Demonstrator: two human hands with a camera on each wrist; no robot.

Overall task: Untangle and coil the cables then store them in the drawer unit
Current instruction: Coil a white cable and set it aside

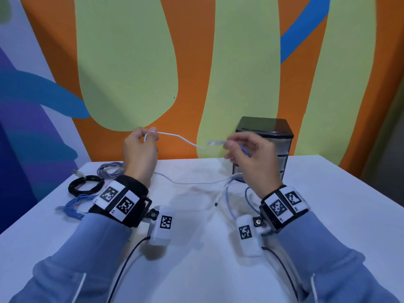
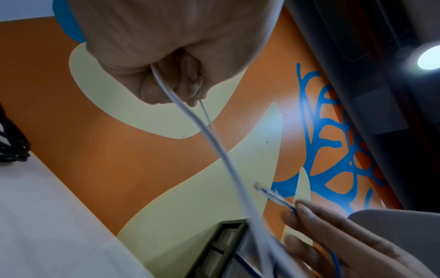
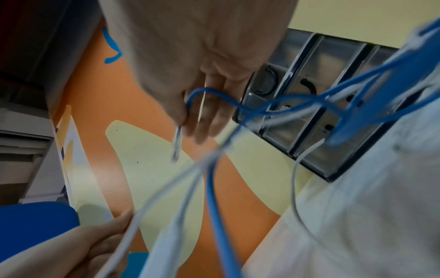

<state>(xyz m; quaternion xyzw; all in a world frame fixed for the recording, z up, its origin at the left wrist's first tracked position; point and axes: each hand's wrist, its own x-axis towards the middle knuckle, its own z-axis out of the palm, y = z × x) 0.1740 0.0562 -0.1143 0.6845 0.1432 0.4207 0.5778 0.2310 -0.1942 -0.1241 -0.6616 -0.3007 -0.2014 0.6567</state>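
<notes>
Above a white tabletop (image 1: 196, 270) set against an orange and green wall, a person's two hands are raised with cables strung between them. The left hand (image 1: 140, 149) is curled into a fist around a white cable (image 1: 181, 138), which loops out past the thumb and runs across to the right. The right hand (image 1: 249, 158) pinches a blue cable (image 3: 214, 188) near its clear plug (image 3: 176, 144) between thumb and fingertips, the rest of its fingers loosely bent. Both cables hang down to the tabletop, where they cross in a loose tangle in front of the drawer unit (image 1: 275, 136), a black-framed stack of translucent drawers standing behind the right hand. At the tabletop's left edge lie three coiled cables close together: a grey coil (image 1: 109, 169), a black coil (image 1: 85, 185) and a blue coil (image 1: 74, 206).
</notes>
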